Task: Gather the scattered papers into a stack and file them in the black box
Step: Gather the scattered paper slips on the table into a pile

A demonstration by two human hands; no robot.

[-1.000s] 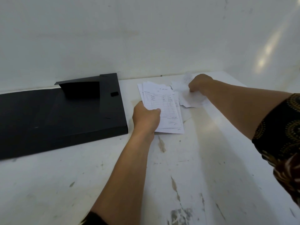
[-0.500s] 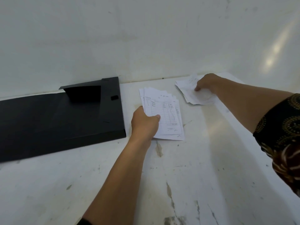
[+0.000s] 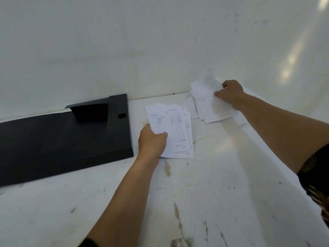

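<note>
A stack of white ruled papers [image 3: 175,129] with handwriting is gripped at its lower left corner by my left hand [image 3: 152,142], thumb on top. Farther right, near the back wall, my right hand [image 3: 231,94] is shut on a second, looser bunch of crumpled papers [image 3: 210,104], lifted and tilted off the table. One more sheet [image 3: 189,107] lies flat between the two bunches. The black box [image 3: 71,138] lies flat and open on the left, its flap [image 3: 90,109] raised, just left of my left hand.
The white, scuffed table [image 3: 204,184] runs to a white wall at the back and a corner at the right. My dark patterned sleeve [image 3: 316,177] shows at the right edge.
My right hand gathered the crumpled papers by the wall and raised them off the table. My left hand kept its hold on the ruled stack, hardly moving.
</note>
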